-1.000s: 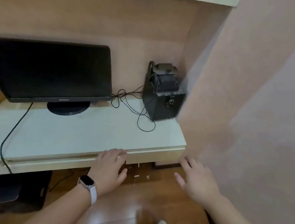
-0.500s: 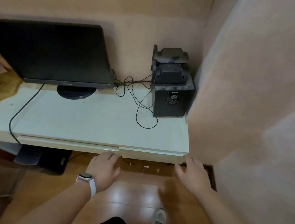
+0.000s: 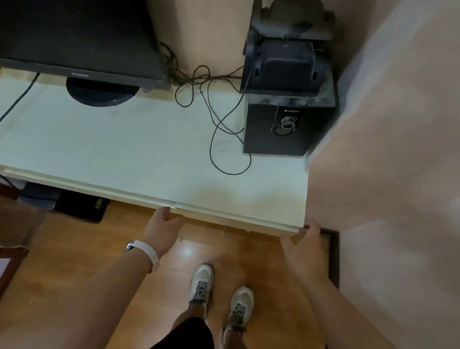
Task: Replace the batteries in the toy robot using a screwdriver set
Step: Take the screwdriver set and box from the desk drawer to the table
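Left grip [image 3: 162,230], right grip [image 3: 304,247] now reached drawer front [image 3: 231,221], both hooked under it

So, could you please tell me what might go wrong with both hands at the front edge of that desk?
1. The right hand sits right beside the wall panel; a pull on the desk front could pinch or scrape it.
2. A jolt might topple the small speakers stacked on the black speaker box.
3. The left hand is at a seam in that front, so its grip may slip.
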